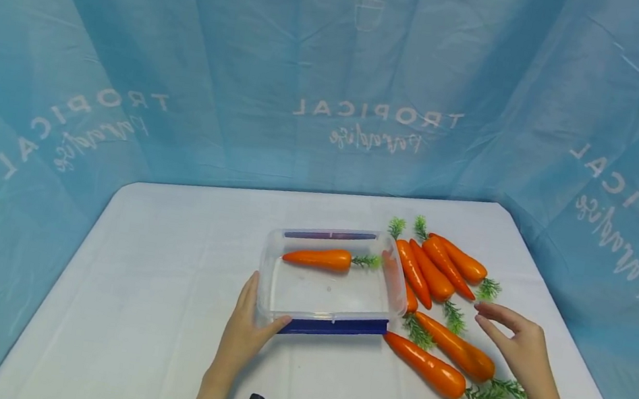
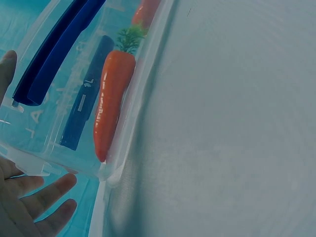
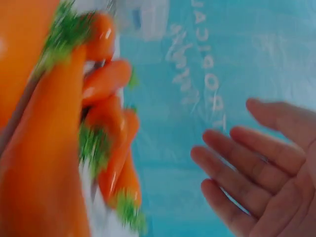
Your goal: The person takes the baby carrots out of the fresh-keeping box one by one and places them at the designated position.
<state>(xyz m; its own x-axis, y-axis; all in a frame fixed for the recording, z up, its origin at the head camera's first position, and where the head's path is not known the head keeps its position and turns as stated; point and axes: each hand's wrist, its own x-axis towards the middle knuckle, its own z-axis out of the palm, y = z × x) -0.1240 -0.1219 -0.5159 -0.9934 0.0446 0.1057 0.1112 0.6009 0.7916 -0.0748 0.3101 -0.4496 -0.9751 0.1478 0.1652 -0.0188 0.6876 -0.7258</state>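
A clear plastic food container [image 1: 334, 316] with blue side latches stands open on the table, with one carrot [image 1: 320, 258] lying inside it. My left hand [image 1: 246, 325] holds its near left corner, thumb on the front wall and fingers along the left side. In the left wrist view the fingers [image 2: 49, 195] are spread beside the container wall. My right hand [image 1: 515, 336] hovers with loosely bent fingers and holds nothing. Beneath and left of it lie several loose orange carrots with green tops, the nearest being one carrot [image 1: 460, 349] close to the container's right side.
A white cloth covers the table [image 1: 168, 314]. Blue printed curtains [image 1: 334, 92] hang behind it and on both sides. More carrots [image 1: 432, 270] cluster against the container's right side, one nearer carrot [image 1: 430, 368] pointing at its front right corner.
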